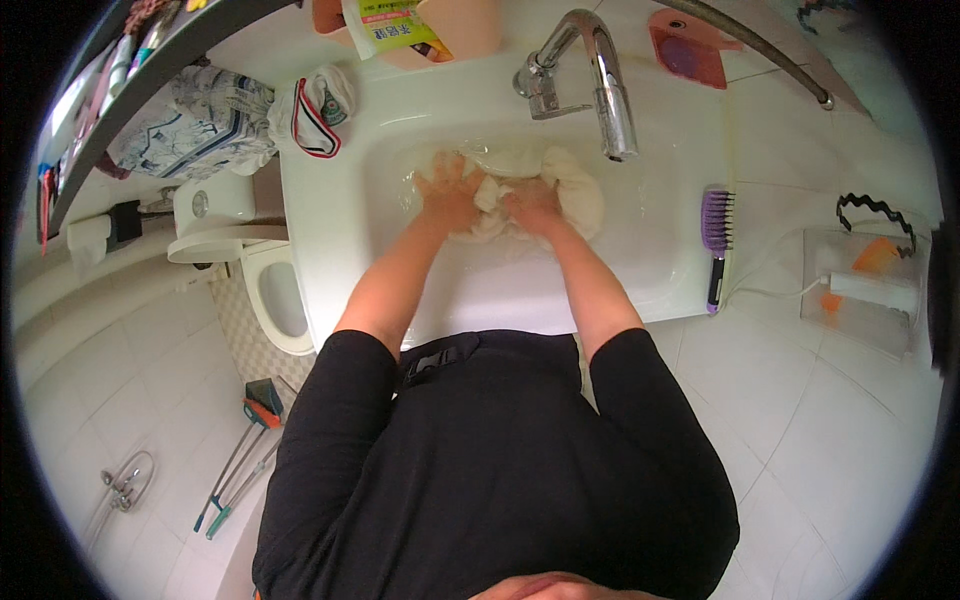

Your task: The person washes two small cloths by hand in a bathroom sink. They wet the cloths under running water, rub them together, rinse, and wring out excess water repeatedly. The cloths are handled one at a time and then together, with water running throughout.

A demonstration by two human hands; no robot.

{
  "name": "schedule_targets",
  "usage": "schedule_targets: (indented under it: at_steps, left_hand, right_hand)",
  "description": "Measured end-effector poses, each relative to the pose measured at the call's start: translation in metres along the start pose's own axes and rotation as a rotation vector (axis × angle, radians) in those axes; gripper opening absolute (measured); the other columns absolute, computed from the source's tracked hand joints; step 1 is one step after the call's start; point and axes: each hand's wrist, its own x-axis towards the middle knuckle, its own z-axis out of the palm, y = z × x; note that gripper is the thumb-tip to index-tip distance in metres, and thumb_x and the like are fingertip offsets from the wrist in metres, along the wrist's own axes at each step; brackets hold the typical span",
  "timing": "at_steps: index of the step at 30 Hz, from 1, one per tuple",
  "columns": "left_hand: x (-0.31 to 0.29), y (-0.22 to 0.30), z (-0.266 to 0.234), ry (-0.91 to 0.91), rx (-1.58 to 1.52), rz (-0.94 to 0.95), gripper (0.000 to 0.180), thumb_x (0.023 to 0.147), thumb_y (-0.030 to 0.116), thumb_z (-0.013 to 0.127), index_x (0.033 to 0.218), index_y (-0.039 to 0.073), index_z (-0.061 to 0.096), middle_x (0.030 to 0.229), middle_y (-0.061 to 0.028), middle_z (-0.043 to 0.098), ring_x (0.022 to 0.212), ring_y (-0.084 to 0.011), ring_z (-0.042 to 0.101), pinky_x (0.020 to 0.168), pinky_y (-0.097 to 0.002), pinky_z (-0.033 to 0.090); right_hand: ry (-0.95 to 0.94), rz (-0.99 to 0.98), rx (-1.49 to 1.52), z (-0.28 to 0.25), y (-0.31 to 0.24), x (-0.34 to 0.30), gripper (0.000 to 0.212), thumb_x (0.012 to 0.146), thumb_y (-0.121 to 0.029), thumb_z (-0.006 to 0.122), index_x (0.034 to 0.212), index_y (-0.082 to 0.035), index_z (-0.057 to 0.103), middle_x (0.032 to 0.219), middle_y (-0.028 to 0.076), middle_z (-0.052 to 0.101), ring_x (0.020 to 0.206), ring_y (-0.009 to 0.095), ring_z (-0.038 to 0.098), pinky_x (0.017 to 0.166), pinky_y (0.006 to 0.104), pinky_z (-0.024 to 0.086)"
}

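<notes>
Person in a black top leans over a white sink. Work looks well under way, by my reading: the pale cloth is down in the water, bunched between and around the hands; it is not lifted out or squeezed dry, and how much is left I cannot judge. Left hand lies palm down, fingers fanned wide, at the cloth's left side; pressing or merely resting, cannot tell. Right hand is on the cloth's middle, fingertips lost among wet folds; whether they pinch it, cannot tell. Hands near each other, not pressed together. Purple brush along the right rim. Past the cloth, a chrome tap, no stream visible. Far left corner: a trimmed white cloth, apart from the water. Farthest, behind the sink, a green-and-yellow pouch.
</notes>
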Motion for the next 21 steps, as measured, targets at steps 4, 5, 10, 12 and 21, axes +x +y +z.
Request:
schedule_targets:
  at_steps: [4, 5, 10, 12, 21]
  left_hand:
    - [0.033, -0.072, 0.031, 0.091, -0.748, 0.034, 0.054, 0.082, 0.031, 0.057, 0.132, 0.025, 0.039, 0.138, -0.0107, 0.036, 0.128, -0.0318, 0.032, 0.097, -0.0582, 0.031]
    - [0.009, -0.078, -0.002, 0.026, -1.076, -0.078, 0.049, 0.084, 0.028, 0.054, 0.130, 0.020, 0.042, 0.134, -0.0111, 0.041, 0.124, -0.0302, 0.039, 0.094, -0.0547, 0.037]
    - [-0.067, -0.058, -0.081, -0.031, -1.816, -0.036, 0.035, 0.088, 0.018, 0.047, 0.120, 0.004, 0.049, 0.115, -0.0102, 0.055, 0.103, -0.0223, 0.057, 0.081, -0.0356, 0.051]
    - [-0.098, -0.034, -0.117, 0.058, -1.856, 0.055, 0.036, 0.088, 0.017, 0.048, 0.121, 0.003, 0.049, 0.110, -0.0096, 0.057, 0.098, -0.0187, 0.058, 0.081, -0.0313, 0.049]
    - [-0.214, -0.005, -0.232, 0.365, -1.681, 1.202, 0.049, 0.091, 0.034, 0.040, 0.133, 0.009, 0.036, 0.132, -0.0113, 0.041, 0.121, -0.0253, 0.041, 0.099, -0.0434, 0.035]
  right_hand:
    - [0.448, 0.020, 0.632, 0.054, 0.086, 0.012, 0.042, 0.088, -0.027, 0.048, 0.121, -0.002, 0.049, 0.116, 0.019, 0.055, 0.110, 0.031, 0.050, 0.096, 0.0478, 0.036]
    - [0.425, 0.060, 0.741, 0.023, 0.089, -0.020, 0.040, 0.089, -0.025, 0.048, 0.119, 0.000, 0.050, 0.115, 0.018, 0.056, 0.107, 0.030, 0.053, 0.093, 0.0453, 0.040]
    - [0.457, 0.214, 1.501, -0.067, 0.048, -0.102, 0.032, 0.092, -0.031, 0.047, 0.105, -0.003, 0.057, 0.096, 0.007, 0.059, 0.087, 0.016, 0.057, 0.078, 0.0305, 0.046]
    - [0.545, 0.216, 1.060, -0.108, 0.044, -0.131, 0.031, 0.091, -0.031, 0.050, 0.100, -0.002, 0.059, 0.089, 0.005, 0.060, 0.081, 0.013, 0.058, 0.072, 0.0285, 0.047]
    - [1.101, -1.165, 1.694, -0.228, -0.035, -0.272, 0.049, 0.095, -0.033, 0.033, 0.130, 0.001, 0.038, 0.130, 0.023, 0.041, 0.123, 0.041, 0.038, 0.101, 0.0581, 0.031]
